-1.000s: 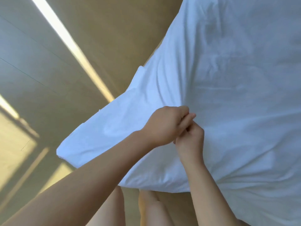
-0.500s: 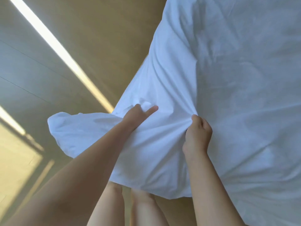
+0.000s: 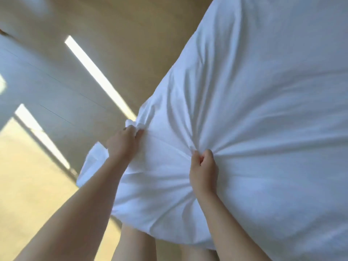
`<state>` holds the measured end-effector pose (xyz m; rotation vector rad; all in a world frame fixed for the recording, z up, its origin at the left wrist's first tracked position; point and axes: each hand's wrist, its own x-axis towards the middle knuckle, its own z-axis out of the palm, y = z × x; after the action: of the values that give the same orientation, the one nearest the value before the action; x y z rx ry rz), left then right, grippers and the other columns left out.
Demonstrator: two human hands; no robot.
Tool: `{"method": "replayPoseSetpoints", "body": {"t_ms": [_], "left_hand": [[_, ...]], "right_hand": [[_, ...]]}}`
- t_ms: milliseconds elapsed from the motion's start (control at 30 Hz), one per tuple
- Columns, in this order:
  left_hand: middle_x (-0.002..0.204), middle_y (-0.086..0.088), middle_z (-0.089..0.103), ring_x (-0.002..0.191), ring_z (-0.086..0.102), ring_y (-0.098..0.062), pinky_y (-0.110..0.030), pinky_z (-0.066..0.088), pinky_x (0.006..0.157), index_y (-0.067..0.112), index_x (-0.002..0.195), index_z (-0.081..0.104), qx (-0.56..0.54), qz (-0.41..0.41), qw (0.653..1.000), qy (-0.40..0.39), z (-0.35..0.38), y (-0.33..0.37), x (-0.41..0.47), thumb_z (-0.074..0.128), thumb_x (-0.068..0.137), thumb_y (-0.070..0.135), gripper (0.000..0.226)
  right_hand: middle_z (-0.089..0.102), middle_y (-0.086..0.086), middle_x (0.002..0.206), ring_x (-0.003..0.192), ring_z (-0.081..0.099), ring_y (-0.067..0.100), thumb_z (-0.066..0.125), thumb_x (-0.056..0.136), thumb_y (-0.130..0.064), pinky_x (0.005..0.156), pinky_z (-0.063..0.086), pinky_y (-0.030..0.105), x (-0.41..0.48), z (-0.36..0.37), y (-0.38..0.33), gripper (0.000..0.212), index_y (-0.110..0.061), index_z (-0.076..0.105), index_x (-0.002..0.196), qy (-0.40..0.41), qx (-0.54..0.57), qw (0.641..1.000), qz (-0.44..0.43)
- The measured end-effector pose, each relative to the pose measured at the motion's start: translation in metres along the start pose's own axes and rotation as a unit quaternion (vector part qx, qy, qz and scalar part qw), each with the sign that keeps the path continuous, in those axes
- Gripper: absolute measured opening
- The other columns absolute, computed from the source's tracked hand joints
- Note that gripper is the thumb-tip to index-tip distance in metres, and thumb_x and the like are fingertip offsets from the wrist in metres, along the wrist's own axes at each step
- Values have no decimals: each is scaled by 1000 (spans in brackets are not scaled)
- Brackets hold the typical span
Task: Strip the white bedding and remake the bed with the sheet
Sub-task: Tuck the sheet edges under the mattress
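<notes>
- My left hand (image 3: pixel 123 146) is curled around a bunched edge of the white bedding (image 3: pixel 263 119). The fingers close over the gather, and a small tuft of cloth sticks out just above my knuckles.
- My right hand (image 3: pixel 203 172) is balled into a fist, pinching a fold of the same bedding further in from the edge.
- The two hands are apart, the left one higher, with a taut ridge of fabric running between them.
- Creases fan out from my right fist in every direction, and the long ones run up and to the right.
- My forearms (image 3: pixel 84 210) are bare and reach up from the bottom of the view, one from each lower corner.
- The bedding fills the middle and right of the view, spreading away from me toward the top right. The cloth covers everything there, so I cannot tell what lies beneath it.
- Its near end bulges in a rounded lump below my hands and hangs in front of my legs (image 3: pixel 135 243), which show bare beneath its lower edge.
- A loose, blurred corner of the cloth droops to the left past my left wrist.
- To the left lies the floor (image 3: pixel 28 194), pale tan where lit and grey-blue in shade.
- Bright strips of sunlight (image 3: pixel 98 76) cross the floor slantwise. One long strip ends at the bedding's edge just above my left hand.
</notes>
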<state>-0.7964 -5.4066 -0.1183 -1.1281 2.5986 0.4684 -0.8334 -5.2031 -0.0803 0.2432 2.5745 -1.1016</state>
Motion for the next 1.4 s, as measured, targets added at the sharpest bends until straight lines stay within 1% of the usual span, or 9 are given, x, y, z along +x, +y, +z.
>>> {"method": "replayPoseSetpoints", "body": {"t_ms": [133,267,433,633,733,833,1033,1233,1400], "left_hand": [[94,-19,62,89,60,-35,-38,46,74,1,94,59,-195,-80,976,-63,17,16,39,48,94,33,34],[56,7,39,48,39,-11,-18,32,41,11,62,44,-433,-33,900,-25,-31,1,18,55,79,47,41],[56,6,42,55,42,-13,-24,31,45,11,64,55,-330,-113,926,-143,-8,-39,41,52,90,49,45],[90,-16,62,82,58,-29,-29,40,65,6,94,57,-197,-79,934,-287,42,-19,87,59,87,21,16],[73,-2,55,67,51,-21,-19,42,51,15,85,55,-331,-36,909,-251,20,18,119,56,83,22,7],[56,3,36,49,33,-15,-19,27,36,18,60,40,-390,-12,898,-204,1,65,141,52,89,35,35],[55,3,39,50,33,-14,-28,27,49,17,58,36,-367,29,916,-161,-4,103,152,47,92,27,38],[48,0,53,45,50,-19,-27,41,52,10,56,51,-266,31,917,-295,-27,123,146,44,79,73,67],[46,5,23,44,21,-15,-27,17,46,18,51,22,-369,148,898,-188,-61,178,152,48,86,16,44]], "right_hand": [[67,15,98,93,61,38,63,85,-45,64,33,35,14,12,3,42,-12,43,102,-29,-127,991,-3],[67,17,81,82,61,39,51,91,-49,61,33,35,18,6,-16,39,-18,44,69,-18,-160,987,-18],[63,21,69,72,56,43,51,95,-40,57,28,37,-2,8,-20,54,-16,25,53,-62,-227,972,-4],[58,6,73,81,55,35,52,89,-34,62,32,32,21,29,-21,33,-14,42,64,-142,-284,943,98],[56,1,85,92,57,31,56,84,-47,67,31,31,45,38,-45,33,-15,50,88,-103,-246,959,96],[63,7,104,99,58,30,57,83,-56,70,33,31,80,55,-75,50,-10,54,102,-24,-195,978,62],[61,6,86,83,55,32,49,94,-38,66,32,29,130,78,-99,30,-14,47,75,-82,-205,974,41],[24,-7,50,52,22,12,48,88,-10,52,23,32,112,65,-105,41,-19,22,57,56,-5,998,-40],[18,-10,51,51,20,8,46,82,-10,46,17,22,104,42,-119,34,-18,24,58,175,67,976,-107]]}}
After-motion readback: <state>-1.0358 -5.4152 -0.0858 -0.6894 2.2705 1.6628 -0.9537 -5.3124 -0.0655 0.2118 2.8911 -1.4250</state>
